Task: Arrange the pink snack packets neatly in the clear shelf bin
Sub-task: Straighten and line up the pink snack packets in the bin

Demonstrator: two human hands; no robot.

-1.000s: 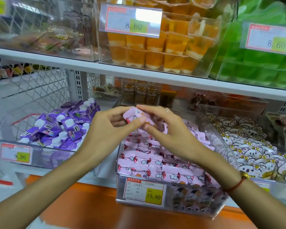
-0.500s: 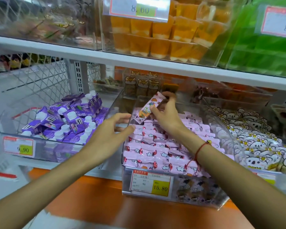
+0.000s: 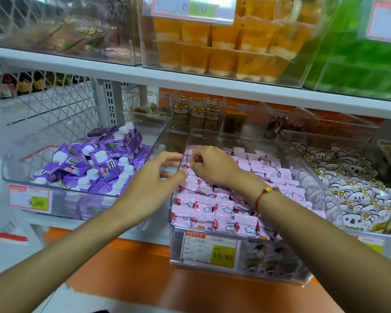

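Note:
Several pink snack packets (image 3: 215, 210) lie in rows in the clear shelf bin (image 3: 315, 177), which stands at the middle of the lower shelf. My right hand (image 3: 212, 164) reaches into the bin's back left corner, fingers curled down, and pinches a pink packet against the pile there. My left hand (image 3: 154, 181) rests outside the bin with its fingers straight, thumb and fingertips touching the bin's left wall. The packets under my right hand are hidden.
A clear bin of purple drink cartons (image 3: 95, 163) stands to the left, a bin of koala-print packets (image 3: 359, 199) to the right. The upper shelf edge (image 3: 190, 80) overhangs, carrying orange jelly cups (image 3: 224, 53) and green packs (image 3: 359, 53). A price tag (image 3: 210, 249) fronts the bin.
My right hand has lowered the packet it held up down onto the pile at the bin's back left. My left hand has moved right to the bin's left wall.

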